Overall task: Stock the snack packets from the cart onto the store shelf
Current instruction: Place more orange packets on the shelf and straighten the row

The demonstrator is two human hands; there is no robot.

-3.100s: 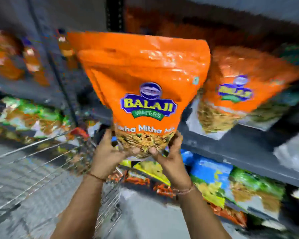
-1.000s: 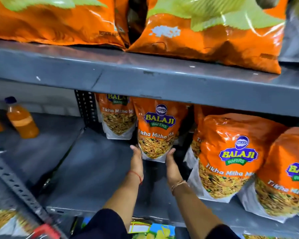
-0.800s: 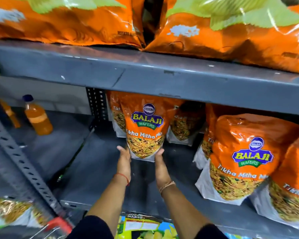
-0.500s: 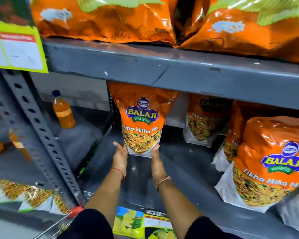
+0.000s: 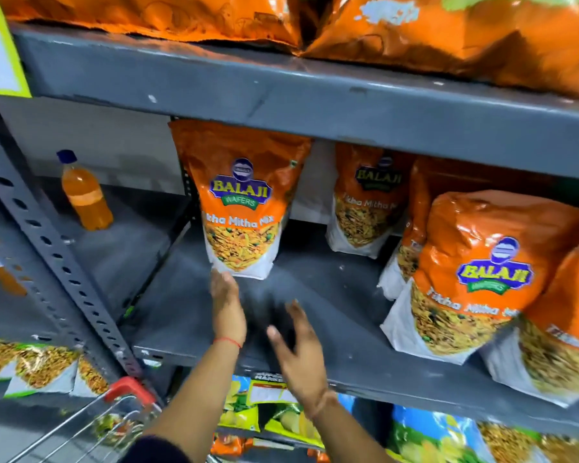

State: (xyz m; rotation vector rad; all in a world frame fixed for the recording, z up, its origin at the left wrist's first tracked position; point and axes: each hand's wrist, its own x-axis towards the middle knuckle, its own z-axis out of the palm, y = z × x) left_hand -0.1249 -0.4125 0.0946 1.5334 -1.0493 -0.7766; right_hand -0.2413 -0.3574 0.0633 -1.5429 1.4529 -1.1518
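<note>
Where the cart (image 5: 127, 390) shows its red handle at lower left, an orange bottle (image 5: 84, 195) stands in the neighbouring bay above it. Snack packet (image 5: 241, 208) upright at the left end of the grey shelf (image 5: 331, 295). My left hand (image 5: 227, 305) flat, fingers straight, tips touching the packet's lower left corner. My right hand (image 5: 298, 355) blurred; fingers spread, gripping nothing, seemingly clear of the packet. Matching packets (image 5: 482, 275) stand further right.
</note>
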